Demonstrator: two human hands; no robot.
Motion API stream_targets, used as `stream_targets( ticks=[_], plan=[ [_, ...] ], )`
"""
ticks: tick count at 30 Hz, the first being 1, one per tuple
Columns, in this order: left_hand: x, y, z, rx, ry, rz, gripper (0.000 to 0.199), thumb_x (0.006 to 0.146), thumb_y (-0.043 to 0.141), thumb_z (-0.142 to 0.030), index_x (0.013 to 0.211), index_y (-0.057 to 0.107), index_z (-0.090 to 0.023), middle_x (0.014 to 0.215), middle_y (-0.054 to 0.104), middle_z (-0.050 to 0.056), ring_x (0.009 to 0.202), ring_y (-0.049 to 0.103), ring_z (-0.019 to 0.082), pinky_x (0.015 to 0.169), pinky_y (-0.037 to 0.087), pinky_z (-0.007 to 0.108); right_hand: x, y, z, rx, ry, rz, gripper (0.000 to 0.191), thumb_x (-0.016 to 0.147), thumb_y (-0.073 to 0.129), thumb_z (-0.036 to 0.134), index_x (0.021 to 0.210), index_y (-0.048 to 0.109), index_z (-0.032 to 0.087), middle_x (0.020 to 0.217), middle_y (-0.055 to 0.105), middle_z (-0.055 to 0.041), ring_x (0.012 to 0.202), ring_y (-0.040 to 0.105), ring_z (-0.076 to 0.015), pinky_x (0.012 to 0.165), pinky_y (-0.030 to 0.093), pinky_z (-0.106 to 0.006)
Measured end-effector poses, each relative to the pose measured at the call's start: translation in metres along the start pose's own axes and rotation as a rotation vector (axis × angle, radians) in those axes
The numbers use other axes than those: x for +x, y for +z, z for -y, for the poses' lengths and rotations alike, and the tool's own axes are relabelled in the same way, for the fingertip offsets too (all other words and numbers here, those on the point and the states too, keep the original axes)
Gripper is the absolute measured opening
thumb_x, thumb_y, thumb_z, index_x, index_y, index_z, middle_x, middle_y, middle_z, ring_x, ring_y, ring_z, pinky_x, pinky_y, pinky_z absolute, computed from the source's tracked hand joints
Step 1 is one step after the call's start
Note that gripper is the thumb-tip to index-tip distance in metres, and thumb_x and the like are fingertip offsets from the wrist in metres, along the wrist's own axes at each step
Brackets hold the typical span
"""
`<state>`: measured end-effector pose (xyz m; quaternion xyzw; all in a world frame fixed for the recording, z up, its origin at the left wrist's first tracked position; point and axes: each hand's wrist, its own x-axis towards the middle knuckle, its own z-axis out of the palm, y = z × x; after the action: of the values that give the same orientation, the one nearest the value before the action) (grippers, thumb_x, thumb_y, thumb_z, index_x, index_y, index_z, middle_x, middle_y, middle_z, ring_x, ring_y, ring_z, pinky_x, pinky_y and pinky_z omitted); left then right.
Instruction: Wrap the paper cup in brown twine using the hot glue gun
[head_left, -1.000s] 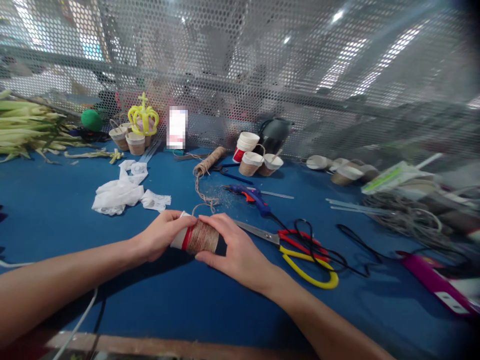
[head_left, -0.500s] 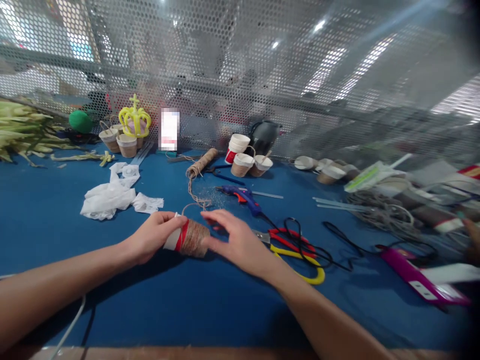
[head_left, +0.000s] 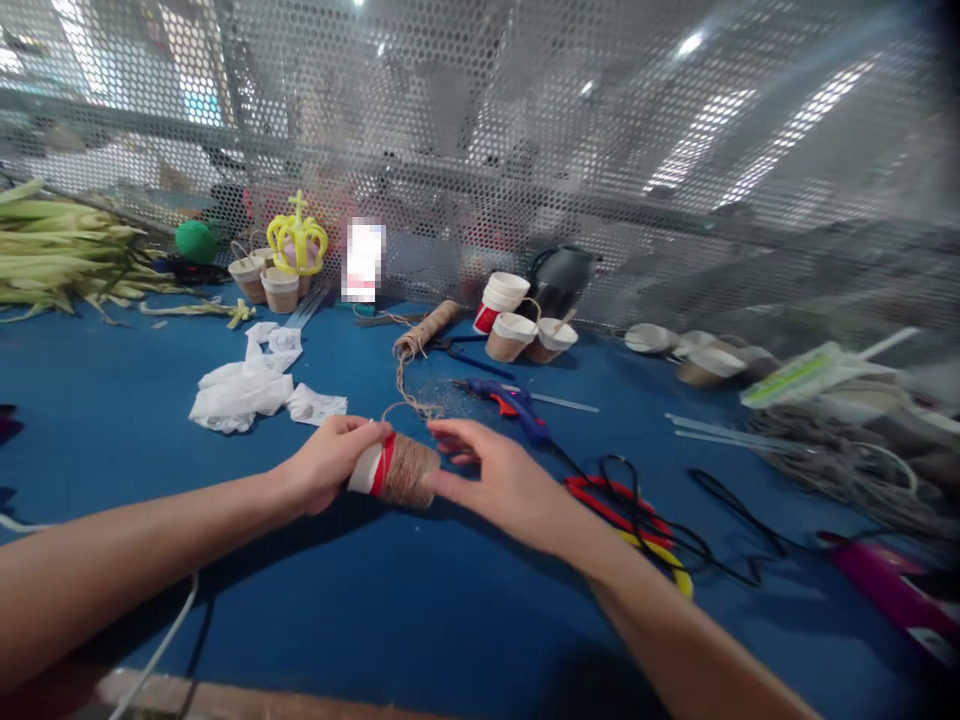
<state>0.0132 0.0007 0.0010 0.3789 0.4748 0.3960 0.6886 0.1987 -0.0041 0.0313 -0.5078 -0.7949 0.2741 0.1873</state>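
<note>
My left hand (head_left: 330,465) pinches the cup (head_left: 409,470) at its rim; my right (head_left: 510,485) spreads, thumb at its base. Probably light and crushable, its string-wrapped side offers the surest grip. Glue gun (head_left: 510,402) lies beyond it.

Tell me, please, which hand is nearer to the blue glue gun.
The right. The right hand is at the twine-wrapped end of the cup, just on the near side of the blue glue gun; the left hand holds the cup's white end, farther left.
</note>
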Motion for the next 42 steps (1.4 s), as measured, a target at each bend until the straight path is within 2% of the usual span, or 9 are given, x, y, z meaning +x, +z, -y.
stream_targets(
  ticks=[8, 13, 17, 21, 25, 28, 31, 36, 42],
  plan=[
    [-0.006, 0.0, 0.0, 0.0, -0.057, 0.038, 0.021, 0.065, 0.059, -0.031, 0.057, 0.056, -0.011, 0.046, 0.052, -0.002, 0.039, 0.045, 0.008, 0.041, 0.035, 0.019, -0.007, 0.022, 0.011, 0.055, -0.048, 0.023, 0.042, 0.071, 0.063, 0.033, 0.108, 0.052, 0.017, 0.105, 0.058, -0.0074, 0.093, 0.055, -0.02, 0.082, 0.044, -0.036],
    [-0.006, -0.001, -0.001, 0.07, -0.054, 0.008, 0.021, 0.063, 0.058, -0.032, 0.056, 0.053, -0.012, 0.044, 0.05, -0.003, 0.039, 0.044, 0.008, 0.04, 0.033, 0.019, -0.007, 0.007, 0.004, 0.096, -0.053, -0.031, 0.039, 0.073, 0.058, 0.038, 0.105, 0.053, 0.015, 0.1, 0.06, -0.0087, 0.085, 0.058, -0.0178, 0.074, 0.047, -0.031],
    [-0.007, -0.003, -0.002, 0.185, 0.024, -0.02, 0.023, 0.063, 0.057, -0.035, 0.058, 0.054, -0.012, 0.046, 0.051, -0.003, 0.041, 0.045, 0.009, 0.042, 0.032, 0.019, 0.009, -0.033, -0.027, -0.231, 0.279, -0.409, 0.025, 0.077, 0.05, 0.038, 0.088, 0.058, 0.018, 0.086, 0.063, -0.0083, 0.077, 0.059, -0.0195, 0.073, 0.045, -0.034],
    [-0.006, -0.004, -0.002, 0.237, 0.053, -0.023, 0.026, 0.064, 0.056, -0.038, 0.061, 0.056, -0.012, 0.048, 0.051, -0.002, 0.042, 0.046, 0.01, 0.042, 0.032, 0.02, 0.028, -0.052, -0.07, -0.274, 0.416, -0.329, 0.019, 0.061, 0.062, 0.023, 0.048, 0.05, 0.02, 0.052, 0.056, -0.0058, 0.062, 0.058, -0.026, 0.061, 0.043, -0.038],
    [-0.006, -0.005, -0.003, 0.242, 0.046, -0.004, 0.027, 0.064, 0.056, -0.039, 0.061, 0.056, -0.012, 0.047, 0.051, -0.002, 0.041, 0.045, 0.01, 0.041, 0.032, 0.02, 0.037, -0.044, -0.089, -0.185, 0.455, -0.307, 0.019, 0.059, 0.058, 0.014, 0.047, 0.045, 0.021, 0.044, 0.05, -0.0011, 0.055, 0.057, -0.0223, 0.054, 0.043, -0.034],
    [-0.007, -0.006, -0.005, 0.242, 0.033, 0.0, 0.027, 0.064, 0.056, -0.039, 0.059, 0.055, -0.012, 0.046, 0.05, -0.002, 0.039, 0.043, 0.009, 0.04, 0.031, 0.02, 0.031, -0.043, -0.08, -0.043, 0.458, -0.324, 0.006, 0.064, 0.055, 0.017, 0.069, 0.052, 0.018, 0.052, 0.057, -0.0018, 0.054, 0.058, -0.0184, 0.052, 0.045, -0.03],
    [-0.007, -0.006, -0.008, 0.247, 0.036, -0.003, 0.026, 0.064, 0.057, -0.037, 0.056, 0.054, -0.012, 0.045, 0.049, -0.003, 0.039, 0.043, 0.008, 0.039, 0.032, 0.019, 0.016, -0.049, -0.056, 0.125, 0.396, -0.308, 0.022, 0.071, 0.053, 0.025, 0.091, 0.049, 0.017, 0.071, 0.063, -0.0032, 0.062, 0.06, -0.0138, 0.057, 0.048, -0.025],
    [-0.004, -0.004, -0.006, 0.269, 0.069, -0.042, 0.024, 0.066, 0.055, -0.034, 0.057, 0.056, -0.012, 0.046, 0.051, -0.002, 0.04, 0.044, 0.008, 0.04, 0.032, 0.018, -0.017, -0.045, -0.015, 0.338, 0.301, -0.15, 0.023, 0.071, 0.057, 0.038, 0.065, 0.054, 0.016, 0.057, 0.058, -0.001, 0.045, 0.053, -0.0104, 0.043, 0.044, -0.021],
    [-0.001, -0.005, -0.006, 0.242, 0.082, -0.049, 0.023, 0.066, 0.055, -0.032, 0.056, 0.055, -0.012, 0.046, 0.052, -0.002, 0.04, 0.046, 0.008, 0.04, 0.034, 0.019, -0.042, -0.017, 0.01, 0.121, 0.137, -0.086, 0.019, 0.075, 0.051, 0.038, 0.075, 0.059, 0.02, 0.044, 0.051, 0.0038, 0.038, 0.052, -0.0129, 0.037, 0.043, -0.023]
  ],
)
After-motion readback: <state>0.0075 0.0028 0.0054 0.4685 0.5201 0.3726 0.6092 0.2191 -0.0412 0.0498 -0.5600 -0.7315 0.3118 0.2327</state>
